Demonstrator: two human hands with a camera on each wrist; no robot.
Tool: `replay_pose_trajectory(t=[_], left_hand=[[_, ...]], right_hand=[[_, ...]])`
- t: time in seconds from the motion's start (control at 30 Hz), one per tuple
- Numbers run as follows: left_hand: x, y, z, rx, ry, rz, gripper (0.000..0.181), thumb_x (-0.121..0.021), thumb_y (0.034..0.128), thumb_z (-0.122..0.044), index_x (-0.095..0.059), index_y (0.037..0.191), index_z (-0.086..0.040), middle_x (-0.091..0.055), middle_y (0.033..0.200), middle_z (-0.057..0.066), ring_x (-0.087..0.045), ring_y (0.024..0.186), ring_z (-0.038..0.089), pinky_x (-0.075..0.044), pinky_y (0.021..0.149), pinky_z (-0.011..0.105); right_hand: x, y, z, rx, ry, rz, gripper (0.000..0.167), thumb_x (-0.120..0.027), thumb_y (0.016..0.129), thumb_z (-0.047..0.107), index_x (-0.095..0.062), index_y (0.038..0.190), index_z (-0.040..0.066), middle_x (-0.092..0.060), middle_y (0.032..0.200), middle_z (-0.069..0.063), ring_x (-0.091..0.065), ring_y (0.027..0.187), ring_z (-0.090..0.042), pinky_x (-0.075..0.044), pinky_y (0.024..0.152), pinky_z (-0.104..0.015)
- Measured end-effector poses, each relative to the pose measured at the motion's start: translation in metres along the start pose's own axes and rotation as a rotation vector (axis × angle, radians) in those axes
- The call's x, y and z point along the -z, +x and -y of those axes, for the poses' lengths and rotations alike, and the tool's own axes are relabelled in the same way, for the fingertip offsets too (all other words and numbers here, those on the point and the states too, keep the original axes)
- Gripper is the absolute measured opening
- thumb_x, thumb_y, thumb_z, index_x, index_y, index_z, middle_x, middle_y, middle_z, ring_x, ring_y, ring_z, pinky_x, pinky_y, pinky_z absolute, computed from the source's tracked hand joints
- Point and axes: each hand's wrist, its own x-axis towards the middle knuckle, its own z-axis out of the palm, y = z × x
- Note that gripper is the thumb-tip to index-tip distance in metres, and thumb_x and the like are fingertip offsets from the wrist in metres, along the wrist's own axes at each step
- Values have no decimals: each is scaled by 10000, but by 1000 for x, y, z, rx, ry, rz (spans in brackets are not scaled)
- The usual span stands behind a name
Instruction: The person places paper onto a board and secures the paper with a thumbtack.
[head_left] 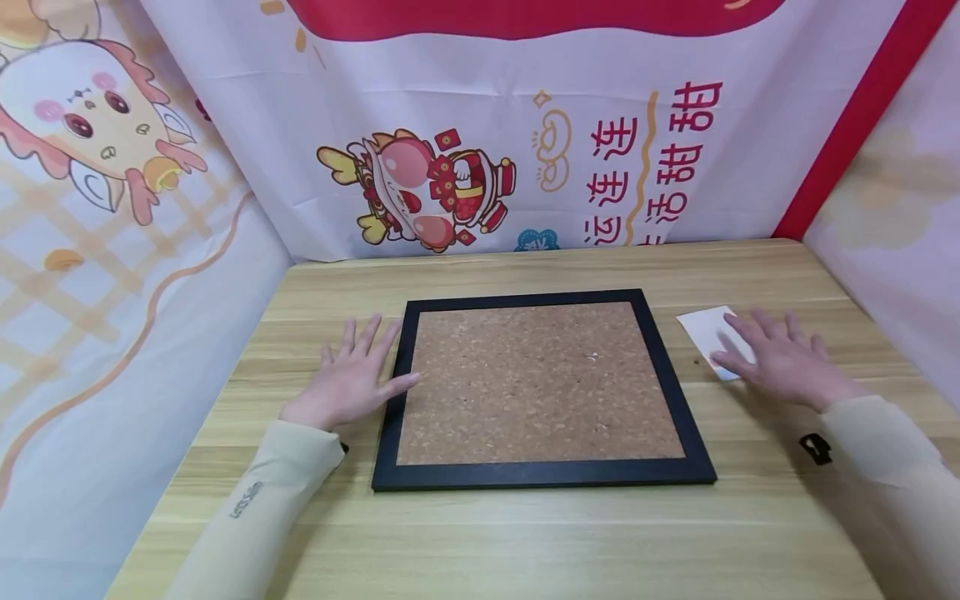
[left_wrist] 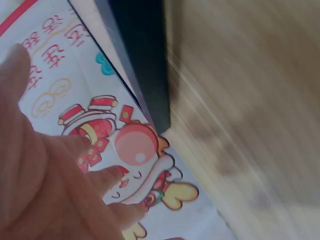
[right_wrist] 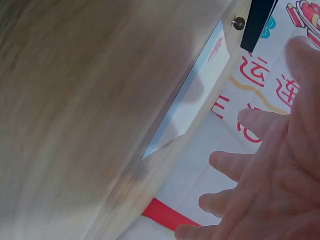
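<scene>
A cork board with a black frame [head_left: 540, 383] lies flat on the wooden table. Over its left edge, my left hand [head_left: 341, 385] is spread with straight fingers and holds nothing; whether it touches the frame I cannot tell. In the left wrist view the board's black edge [left_wrist: 142, 60] runs past the fingers. To the right of the board lies a white card [head_left: 708, 333] with a pinkish mark. My right hand [head_left: 783, 358] hovers above it, fingers apart and nothing held. By the card in the right wrist view is a small push pin [right_wrist: 238, 23].
The wooden table [head_left: 510, 542] stretches around the board. A printed white cloth [head_left: 480, 100] hangs behind it, with more cloth at the left [head_left: 217, 350] and right sides. A small black piece [head_left: 816, 448] shows beside the right sleeve. The cork bears a tiny white mark [head_left: 592, 357].
</scene>
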Motion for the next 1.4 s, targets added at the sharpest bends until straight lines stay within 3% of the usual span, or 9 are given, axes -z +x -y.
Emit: replay_pose_trajectory(t=[0.3, 0.4, 0.5, 0.67, 0.77, 0.9, 1.0, 1.13, 1.4], left_hand=[[8, -15, -8, 73, -187, -9, 854, -563, 979, -492, -191, 1565, 7, -314, 1526, 304, -291, 1396, 476, -259, 1095, 616], [10, -20, -11, 108, -213, -2, 786, -582, 990, -418, -267, 1527, 61, -575, 1285, 274, -593, 1071, 385, -469, 914, 542], [7, -22, -12, 139, -230, 39, 753, -582, 993, -414, -322, 1500, 78, -670, 1111, 222, -628, 817, 287, -504, 758, 455], [-6, -22, -13, 138, -191, 99, 743, -580, 985, -454, -420, 1432, 117, -462, 1434, 288, -480, 1285, 435, -393, 1029, 556], [-12, -20, -13, 125, -181, 116, 724, -588, 986, -440, -444, 1408, 131, -469, 1419, 307, -445, 1312, 447, -379, 1041, 560], [-16, -18, -14, 112, -216, 121, 677, -585, 999, -392, -435, 1427, 110, -509, 1389, 296, -502, 1278, 402, -399, 1032, 540], [-16, -17, -14, 128, -285, 150, 672, -583, 1004, -362, -388, 1468, 84, -682, 1070, 260, -684, 949, 329, -489, 925, 461], [-17, -16, -15, 167, -363, 184, 701, -606, 994, -331, -335, 1493, 80, -601, 625, 100, -587, 479, 216, -506, 663, 329], [-18, -14, -18, 174, -377, 163, 508, -639, 978, -290, -513, 1370, 7, -643, 781, 47, -594, 506, 179, -504, 601, 305]], right_hand=[[0, 14, -22, 74, -17, -60, 792, -593, 977, 435, -300, 1484, -98, -320, 1412, -425, -260, 1277, -638, -194, 1023, -733], [5, 17, -23, 22, 9, -36, 747, -607, 979, 358, -324, 1442, -155, -399, 1331, -447, -372, 1217, -601, -283, 1000, -703], [10, 21, -22, -17, 12, -28, 622, -629, 966, 287, -441, 1355, -160, -536, 1159, -414, -535, 1023, -520, -404, 893, -671], [14, 27, -20, -40, 35, -13, 325, -630, 966, 288, -591, 918, -31, -599, 807, -187, -530, 729, -309, -438, 658, -454], [16, 31, -19, -56, 30, 12, 375, -618, 969, 369, -534, 798, 46, -507, 695, -95, -485, 683, -268, -368, 618, -394], [16, 39, -17, -79, -15, 32, 525, -597, 957, 485, -590, 902, -37, -521, 737, -152, -505, 738, -325, -418, 688, -478], [15, 43, -15, -98, -30, 52, 728, -582, 940, 560, -592, 1123, -145, -588, 924, -301, -535, 850, -417, -444, 802, -598], [12, 47, -11, -110, -49, 85, 917, -602, 913, 594, -455, 1314, -219, -503, 1219, -444, -513, 1051, -551, -392, 931, -665], [10, 55, -3, -176, -9, 74, 923, -730, 863, 491, -394, 1358, -211, -392, 1316, -456, -360, 1163, -609, -303, 985, -704]])
